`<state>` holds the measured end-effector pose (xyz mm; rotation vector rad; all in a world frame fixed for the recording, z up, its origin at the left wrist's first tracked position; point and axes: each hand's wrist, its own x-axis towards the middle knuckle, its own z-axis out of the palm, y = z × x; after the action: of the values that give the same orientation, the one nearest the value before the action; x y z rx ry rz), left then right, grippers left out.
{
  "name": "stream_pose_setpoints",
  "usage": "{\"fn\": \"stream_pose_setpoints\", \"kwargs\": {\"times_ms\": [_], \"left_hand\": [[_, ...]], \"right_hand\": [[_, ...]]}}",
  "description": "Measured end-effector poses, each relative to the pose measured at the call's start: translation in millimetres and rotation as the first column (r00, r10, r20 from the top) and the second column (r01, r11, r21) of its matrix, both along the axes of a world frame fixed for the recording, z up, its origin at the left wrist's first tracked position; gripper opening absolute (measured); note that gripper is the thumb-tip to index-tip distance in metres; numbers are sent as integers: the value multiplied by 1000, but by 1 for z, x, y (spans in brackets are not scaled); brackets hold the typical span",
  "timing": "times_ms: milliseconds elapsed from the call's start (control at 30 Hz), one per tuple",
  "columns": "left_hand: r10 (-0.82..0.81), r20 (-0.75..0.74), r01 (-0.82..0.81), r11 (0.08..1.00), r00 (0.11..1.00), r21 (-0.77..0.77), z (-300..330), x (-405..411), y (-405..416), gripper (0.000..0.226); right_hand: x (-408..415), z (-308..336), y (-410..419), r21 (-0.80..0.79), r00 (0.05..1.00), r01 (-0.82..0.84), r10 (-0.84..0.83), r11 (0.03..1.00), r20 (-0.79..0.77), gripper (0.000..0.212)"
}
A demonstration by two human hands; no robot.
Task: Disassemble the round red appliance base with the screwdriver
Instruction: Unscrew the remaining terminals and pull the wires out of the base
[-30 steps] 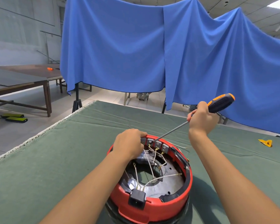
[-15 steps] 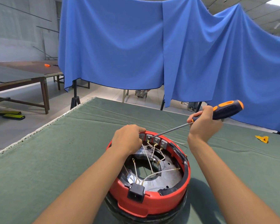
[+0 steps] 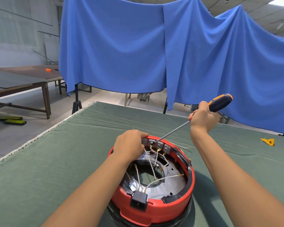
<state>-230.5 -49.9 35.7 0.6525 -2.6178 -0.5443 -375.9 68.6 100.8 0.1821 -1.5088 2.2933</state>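
With no writing legible, the left hand (image 3: 129,145) grips the red base's (image 3: 154,208) far rim while the right hand (image 3: 202,117) clasps the screwdriver (image 3: 220,102), tip at the grey terminals (image 3: 159,145).

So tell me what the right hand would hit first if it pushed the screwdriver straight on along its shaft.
The right hand aims the screwdriver down-left. Its tip already sits at the row of grey terminal blocks on the red base's far rim, so it would likely meet those first; actual contact is hard to judge.

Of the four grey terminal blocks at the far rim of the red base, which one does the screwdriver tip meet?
The second grey block from the left. The screwdriver tip ends at its right edge; the left hand partly covers the first, and the two blocks to the right stand free.
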Motion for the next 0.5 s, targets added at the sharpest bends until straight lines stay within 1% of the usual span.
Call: {"fn": "stream_pose_setpoints", "kwargs": {"times_ms": [167,233,300,400,500], "left_hand": [[-5,-4,5,1000,1000,16,1,1,-1,58],[-6,-5,6,1000,1000,17,0,0,-1,58],[-7,-3,7,1000,1000,18,0,0,0,58],[-11,-3,11,1000,1000,20,1,1,0,58],[-8,1,8,1000,1000,13,2,1,0,57]], "right_hand": [[-12,-5,0,-26,995,2,0,1000,95,23],[-13,-9,2,-61,990,10,-1,998,143,28],[-11,-13,6,-118,984,6,15,993,175,28],[-3,-15,14,-201,992,-8,32,980,120,26],[10,-14,20,-205,999,-28,30,978,11,27]]}}
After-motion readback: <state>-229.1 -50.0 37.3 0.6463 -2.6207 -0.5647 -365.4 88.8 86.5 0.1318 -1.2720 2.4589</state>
